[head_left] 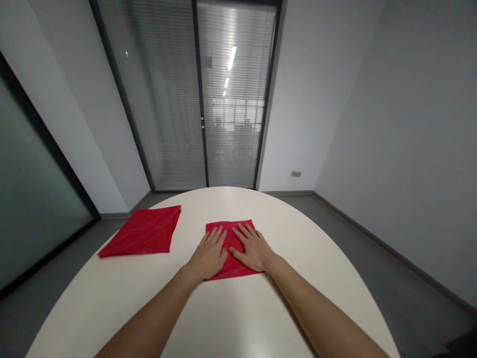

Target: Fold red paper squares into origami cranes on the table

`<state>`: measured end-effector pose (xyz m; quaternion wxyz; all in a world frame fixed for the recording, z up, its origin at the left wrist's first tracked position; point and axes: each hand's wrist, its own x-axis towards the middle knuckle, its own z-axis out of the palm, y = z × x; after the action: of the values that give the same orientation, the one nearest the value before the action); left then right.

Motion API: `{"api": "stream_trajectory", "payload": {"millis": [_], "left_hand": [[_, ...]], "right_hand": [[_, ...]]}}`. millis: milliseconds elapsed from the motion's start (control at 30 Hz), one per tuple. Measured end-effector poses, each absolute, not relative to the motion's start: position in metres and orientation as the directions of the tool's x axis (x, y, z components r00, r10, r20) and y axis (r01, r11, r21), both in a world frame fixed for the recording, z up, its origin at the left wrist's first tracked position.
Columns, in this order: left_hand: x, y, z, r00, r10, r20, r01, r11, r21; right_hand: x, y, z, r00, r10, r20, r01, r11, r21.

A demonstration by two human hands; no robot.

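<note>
A red cloth (238, 271), folded into a rough square, lies flat on the white table under both my hands. My left hand (209, 254) rests on its left part, palm down with the fingers stretched out. On the right part lies my right hand (253, 249), also flat, fingers spread and thumb pointing toward the left one. The two thumbs are close but apart. Much of the cloth's middle and sides is hidden beneath the hands. A second, larger red cloth (143, 231), folded and slightly creased, lies at the table's left edge, touched by neither hand.
The white table (298, 293) has a rounded edge that curves away on both sides. Beyond it stand glass panels with blinds (234, 139) in dark frames. A white wall with a small socket plate (296, 174) is at the right back, and grey floor (346, 223) surrounds the table.
</note>
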<state>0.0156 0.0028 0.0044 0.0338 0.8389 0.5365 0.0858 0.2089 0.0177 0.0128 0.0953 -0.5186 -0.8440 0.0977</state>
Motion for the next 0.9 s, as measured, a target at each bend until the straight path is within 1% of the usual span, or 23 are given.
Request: {"api": "stream_trajectory", "payload": {"millis": [67,167,267,333,400,467,533,600,667,733,767,833,900], "left_hand": [[0.016,0.003,0.004,0.361,0.929,0.08,0.918,-0.369,0.143],[0.017,0.003,0.004,0.345,0.935,0.081,0.928,-0.352,0.118],[0.017,0.001,0.004,0.334,0.938,0.096,0.933,-0.343,0.107],[0.017,0.0,0.004,0.328,0.937,0.122,0.934,-0.34,0.105],[0.017,0.0,0.003,0.327,0.934,0.146,0.933,-0.344,0.106],[0.017,0.0,0.002,0.328,0.932,0.154,0.933,-0.345,0.102],[0.016,0.001,0.0,0.327,0.932,0.156,0.935,-0.343,0.092],[0.015,0.002,-0.002,0.313,0.936,0.161,0.941,-0.328,0.08],[0.014,0.003,-0.002,0.277,0.945,0.173,0.953,-0.293,0.073],[0.013,0.003,-0.001,0.233,0.948,0.218,0.965,-0.253,0.065],[0.014,0.003,0.0,0.235,0.938,0.253,0.964,-0.258,0.061],[0.014,0.002,0.003,0.317,0.901,0.295,0.935,-0.349,0.06],[0.014,0.001,0.005,0.446,0.855,0.262,0.87,-0.483,0.095]], "right_hand": [[0.21,0.019,0.012,-0.424,0.904,0.052,0.866,0.422,-0.269],[0.21,0.023,0.01,-0.356,0.934,0.032,0.897,0.351,-0.267],[0.21,0.023,0.01,-0.295,0.954,0.062,0.921,0.301,-0.249],[0.211,0.02,0.013,-0.326,0.936,0.132,0.907,0.349,-0.234],[0.211,0.015,0.015,-0.439,0.878,0.19,0.847,0.475,-0.238],[0.212,0.011,0.017,-0.553,0.814,0.179,0.764,0.581,-0.281],[0.213,0.008,0.017,-0.589,0.798,0.125,0.733,0.593,-0.335],[0.214,0.007,0.016,-0.577,0.812,0.088,0.742,0.566,-0.359],[0.214,0.008,0.015,-0.559,0.825,0.077,0.753,0.545,-0.368],[0.214,0.009,0.015,-0.546,0.834,0.082,0.759,0.534,-0.372],[0.214,0.009,0.015,-0.541,0.837,0.087,0.761,0.531,-0.373],[0.215,0.01,0.016,-0.536,0.839,0.093,0.763,0.529,-0.373],[0.216,0.011,0.016,-0.536,0.839,0.091,0.764,0.528,-0.37]]}}
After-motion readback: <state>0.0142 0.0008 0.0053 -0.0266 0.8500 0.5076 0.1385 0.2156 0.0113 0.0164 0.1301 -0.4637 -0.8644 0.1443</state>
